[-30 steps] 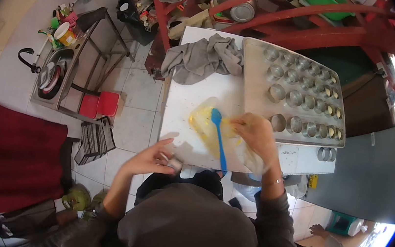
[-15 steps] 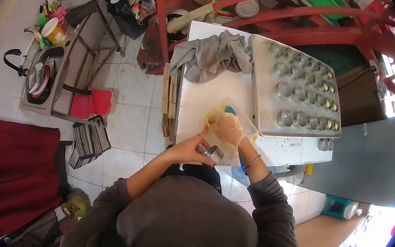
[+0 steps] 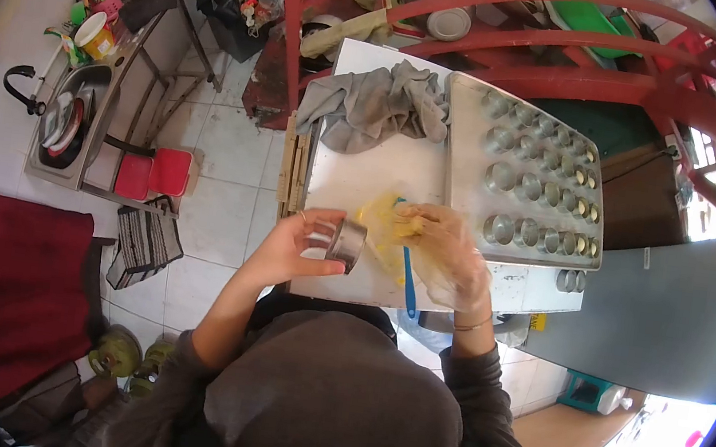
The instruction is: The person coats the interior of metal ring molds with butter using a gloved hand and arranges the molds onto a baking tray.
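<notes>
My left hand (image 3: 288, 246) grips a small round metal mould (image 3: 347, 245), tilted on its side over the front of the white table. My right hand (image 3: 452, 257) wears a clear plastic glove, and its fingers are pinched together on a soft yellow paste (image 3: 408, 227). Beneath that hand lies a clear plastic sheet or bag (image 3: 381, 240) smeared with the same yellow. A blue-handled utensil (image 3: 408, 285) rests there, its head partly hidden by my right fingers. The two hands are apart.
A large metal tray (image 3: 462, 178) on the right holds rows of metal moulds, some with pale yellow inside. Two more moulds (image 3: 572, 281) stand beside its near edge. A crumpled grey cloth (image 3: 372, 109) lies at the back left. Red metal bars (image 3: 523, 43) border the far side.
My left hand has moved left with the mould, turning it on its side. My gloved right hand has lifted back from the yellow-smeared plastic, uncovering the blue handle.
</notes>
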A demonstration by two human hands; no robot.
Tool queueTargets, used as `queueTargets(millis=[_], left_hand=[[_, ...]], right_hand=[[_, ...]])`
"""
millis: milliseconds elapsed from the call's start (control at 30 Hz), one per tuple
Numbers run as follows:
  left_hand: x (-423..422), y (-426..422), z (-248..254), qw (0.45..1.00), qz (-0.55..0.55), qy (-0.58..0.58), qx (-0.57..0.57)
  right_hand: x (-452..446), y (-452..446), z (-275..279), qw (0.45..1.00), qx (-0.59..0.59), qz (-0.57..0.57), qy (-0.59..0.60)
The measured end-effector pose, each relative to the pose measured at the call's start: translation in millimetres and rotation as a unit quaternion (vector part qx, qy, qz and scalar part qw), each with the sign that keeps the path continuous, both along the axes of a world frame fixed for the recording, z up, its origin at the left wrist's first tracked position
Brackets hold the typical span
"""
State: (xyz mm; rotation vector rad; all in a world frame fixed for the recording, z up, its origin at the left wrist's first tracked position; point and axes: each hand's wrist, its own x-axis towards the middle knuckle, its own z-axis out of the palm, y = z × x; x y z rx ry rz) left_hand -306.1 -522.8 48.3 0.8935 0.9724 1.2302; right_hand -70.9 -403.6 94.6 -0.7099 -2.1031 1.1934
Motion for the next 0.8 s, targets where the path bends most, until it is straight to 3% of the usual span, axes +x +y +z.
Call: queueTargets(millis=[67,133,233,333,367,467,600,700,800], left_hand=[[7.7,10.9,13.0,0.997,0.024,0.018,0.072],[21.1,24.4,24.7,0.987,0.044,0.040,0.149],[39.4,38.7,43.4,0.972,0.069,0.097,0.204],[49.5,50.3,60.5,0.944,0.025,0.176,0.279],[53.8,51.0,71.1,0.918,0.046,0.253,0.302],[53.7,60.4,78.0,0.896,0.037,0.293,0.332],[46.8,72.9,83.0,0.886,0.031,0.304,0.350],[43.3,76.0,81.6,0.884,0.027,0.301,0.356],[43.6,74.7,80.6,0.882,0.018,0.287,0.373]], right_hand=[[7.3,-9.9,13.1,0.995,-0.005,-0.019,0.101],[4.6,-21.0,49.8,0.937,-0.279,-0.066,0.199],[9.6,-10.7,52.5,0.964,-0.258,-0.040,0.052],[2.0,-10.7,29.7,0.992,-0.046,-0.106,-0.041],[2.4,-11.6,42.7,0.992,0.024,-0.096,-0.077],[7.1,-3.0,33.2,0.949,0.272,-0.132,-0.094],[17.6,2.4,35.9,0.929,0.301,-0.070,-0.203],[22.3,11.2,62.8,0.958,0.200,0.042,-0.201],[22.6,12.9,64.3,0.951,0.256,-0.018,-0.174]])
